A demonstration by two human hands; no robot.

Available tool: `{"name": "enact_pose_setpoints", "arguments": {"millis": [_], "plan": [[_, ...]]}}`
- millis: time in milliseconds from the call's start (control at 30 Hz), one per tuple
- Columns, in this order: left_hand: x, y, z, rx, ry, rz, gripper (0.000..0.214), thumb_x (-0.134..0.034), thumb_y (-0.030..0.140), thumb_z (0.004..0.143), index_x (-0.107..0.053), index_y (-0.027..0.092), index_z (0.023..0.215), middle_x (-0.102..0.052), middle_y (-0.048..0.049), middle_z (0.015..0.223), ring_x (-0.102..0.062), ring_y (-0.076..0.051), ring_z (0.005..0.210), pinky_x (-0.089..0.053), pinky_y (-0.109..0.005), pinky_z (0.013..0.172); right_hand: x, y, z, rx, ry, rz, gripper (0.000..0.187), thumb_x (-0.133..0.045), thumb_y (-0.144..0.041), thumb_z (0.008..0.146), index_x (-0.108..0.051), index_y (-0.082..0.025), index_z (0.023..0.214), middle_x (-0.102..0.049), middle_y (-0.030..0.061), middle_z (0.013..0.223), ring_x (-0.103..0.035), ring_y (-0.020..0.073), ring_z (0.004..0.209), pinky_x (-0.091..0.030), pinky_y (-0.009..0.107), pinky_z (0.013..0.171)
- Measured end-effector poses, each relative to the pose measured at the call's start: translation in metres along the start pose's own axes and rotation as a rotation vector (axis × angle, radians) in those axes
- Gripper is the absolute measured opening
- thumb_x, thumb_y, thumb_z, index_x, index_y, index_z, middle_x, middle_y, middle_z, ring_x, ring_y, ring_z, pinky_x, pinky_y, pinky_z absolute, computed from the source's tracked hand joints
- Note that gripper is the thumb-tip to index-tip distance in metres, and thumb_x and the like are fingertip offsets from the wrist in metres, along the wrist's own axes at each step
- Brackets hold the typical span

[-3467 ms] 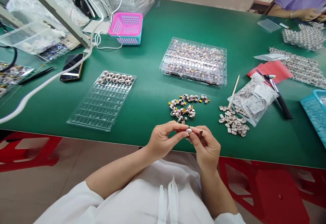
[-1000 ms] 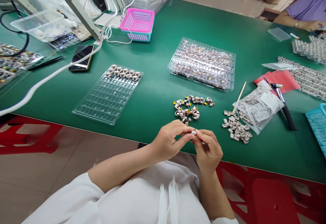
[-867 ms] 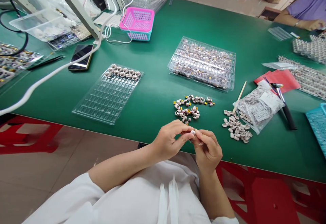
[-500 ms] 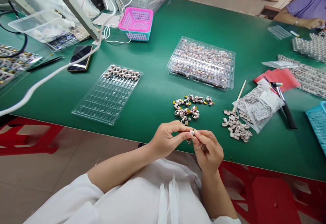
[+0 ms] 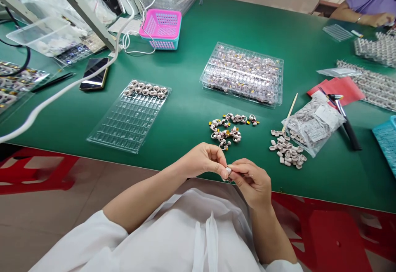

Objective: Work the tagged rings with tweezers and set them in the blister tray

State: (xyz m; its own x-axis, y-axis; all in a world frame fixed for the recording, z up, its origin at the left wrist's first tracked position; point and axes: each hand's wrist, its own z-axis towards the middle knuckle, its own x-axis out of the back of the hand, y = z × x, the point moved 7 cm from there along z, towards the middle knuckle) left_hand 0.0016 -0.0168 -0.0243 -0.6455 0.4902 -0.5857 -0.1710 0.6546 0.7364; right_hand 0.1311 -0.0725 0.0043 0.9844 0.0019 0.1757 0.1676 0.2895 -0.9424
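Note:
Between the fingertips of both hands is a small pale part (image 5: 228, 170) with a glossy top, mostly covered by the fingers. My left hand (image 5: 210, 160) pinches it from one side, and my right hand (image 5: 252, 179) grips it from the other, near the table's front edge. Just beyond the hands lies a loose cluster of small ring-like pale parts with yellow tabs (image 5: 227, 134). To the right is a pile of small beige oval pieces (image 5: 289, 150). A clear compartment tray (image 5: 123, 119) on the left has its back rows filled with similar ring-like parts.
A full clear tray (image 5: 243, 74) sits mid-table. A bag of beige pieces (image 5: 314, 123), a black-handled tool (image 5: 348, 130) and a wooden stick (image 5: 290, 111) lie right. A phone (image 5: 94, 74), white cable (image 5: 55, 99) and pink basket (image 5: 162, 20) are left. Another person's arm (image 5: 355, 16) rests far right.
Both hands have come slightly closer to my body with the small part. The left fingers have curled more, and the right fingers have shifted around the part. The view has tilted slightly.

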Motion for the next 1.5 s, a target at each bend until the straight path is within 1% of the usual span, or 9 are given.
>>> {"name": "enact_pose_setpoints", "arguments": {"millis": [433, 700, 800, 900, 1100, 1200, 1300, 1433, 1500], "plan": [[-0.001, -0.002, 0.000, 0.061, 0.014, 0.029, 0.032, -0.094, 0.019, 0.053, -0.067, 0.010, 0.067, -0.074, -0.0026, 0.063, -0.069, -0.013, 0.059, -0.057, -0.024, 0.064, -0.002, -0.005, -0.003, 0.063, 0.008, -0.032, 0.030, -0.068, -0.003, 0.083, -0.073, -0.026, 0.103, -0.071, 0.0038, 0.089, -0.067, 0.0159, 0.076, -0.054, 0.026, 0.060], [-0.005, 0.007, 0.006, 0.027, 0.026, 0.091, 0.037, -0.092, 0.023, 0.058, -0.064, 0.011, 0.079, -0.071, -0.0011, 0.069, -0.067, -0.011, 0.063, -0.055, -0.023, 0.063, 0.009, -0.003, 0.005, -0.027, -0.022, -0.070, 0.026, -0.064, -0.008, 0.088, -0.070, -0.026, 0.105, -0.069, 0.0038, 0.093, -0.066, 0.0150, 0.076, -0.053, 0.026, 0.060], [-0.007, 0.008, 0.007, 0.067, -0.017, 0.134, 0.034, -0.086, 0.032, 0.070, -0.068, 0.012, 0.092, -0.072, -0.0021, 0.081, -0.067, -0.011, 0.066, -0.058, -0.025, 0.067, 0.018, -0.014, 0.010, 0.083, 0.017, -0.179, 0.030, -0.064, -0.007, 0.087, -0.069, -0.026, 0.109, -0.068, 0.0043, 0.095, -0.065, 0.0146, 0.077, -0.051, 0.024, 0.059], [-0.008, 0.005, 0.005, 0.151, -0.117, 0.187, 0.031, -0.077, 0.034, 0.080, -0.070, 0.012, 0.101, -0.073, -0.0057, 0.089, -0.069, -0.012, 0.070, -0.059, -0.025, 0.072, 0.018, -0.026, 0.012, 0.253, -0.024, -0.253, 0.038, -0.064, -0.005, 0.086, -0.066, -0.027, 0.116, -0.068, 0.0046, 0.095, -0.063, 0.0150, 0.078, -0.053, 0.026, 0.064], [-0.015, 0.004, 0.003, 0.221, -0.310, 0.142, 0.030, -0.080, 0.027, 0.078, -0.072, 0.013, 0.102, -0.075, -0.0069, 0.090, -0.071, -0.015, 0.076, -0.061, -0.027, 0.073, 0.011, -0.040, 0.016, 0.451, -0.105, -0.298, 0.043, -0.061, -0.009, 0.090, -0.060, -0.028, 0.128, -0.070, 0.0050, 0.090, -0.062, 0.0160, 0.076, -0.054, 0.032, 0.069], [-0.022, 0.007, 0.003, 0.192, -0.345, 0.128, 0.024, -0.081, 0.028, 0.077, -0.071, 0.013, 0.093, -0.074, -0.0064, 0.087, -0.070, -0.015, 0.072, -0.060, -0.027, 0.071, 0.007, -0.047, 0.017, 0.521, -0.118, -0.344, 0.043, -0.061, -0.011, 0.091, -0.058, -0.027, 0.131, -0.071, 0.0060, 0.093, -0.062, 0.0168, 0.077, -0.054, 0.033, 0.070], [-0.026, 0.011, 0.001, 0.131, -0.347, 0.209, 0.025, -0.076, 0.033, 0.082, -0.070, 0.012, 0.095, -0.074, -0.0077, 0.088, -0.069, -0.015, 0.072, -0.058, -0.028, 0.074, 0.006, -0.048, 0.016, 0.530, -0.118, -0.349, 0.043, -0.060, -0.011, 0.091, -0.058, -0.026, 0.131, -0.071, 0.0068, 0.094, -0.061, 0.0177, 0.079, -0.054, 0.034, 0.072], [-0.021, 0.021, -0.001, 0.005, -0.317, 0.562, 0.025, -0.066, 0.033, 0.090, -0.072, 0.011, 0.102, -0.073, -0.0089, 0.090, -0.067, -0.015, 0.078, -0.055, -0.026, 0.078, 0.007, -0.041, 0.010, 0.461, -0.102, -0.289, 0.043, -0.063, -0.005, 0.086, -0.063, -0.026, 0.124, -0.071, 0.0058, 0.093, -0.060, 0.0175, 0.079, -0.052, 0.036, 0.075], [-0.021, 0.032, -0.004, -0.116, -0.295, 0.739, 0.022, -0.063, 0.028, 0.091, -0.073, 0.012, 0.102, -0.072, -0.0085, 0.088, -0.066, -0.014, 0.079, -0.054, -0.024, 0.076, 0.011, -0.033, 0.009, 0.359, -0.076, -0.197, 0.038, -0.063, -0.005, 0.087, -0.067, -0.028, 0.117, -0.070, 0.0052, 0.095, -0.061, 0.0174, 0.081, -0.051, 0.034, 0.074]]}}
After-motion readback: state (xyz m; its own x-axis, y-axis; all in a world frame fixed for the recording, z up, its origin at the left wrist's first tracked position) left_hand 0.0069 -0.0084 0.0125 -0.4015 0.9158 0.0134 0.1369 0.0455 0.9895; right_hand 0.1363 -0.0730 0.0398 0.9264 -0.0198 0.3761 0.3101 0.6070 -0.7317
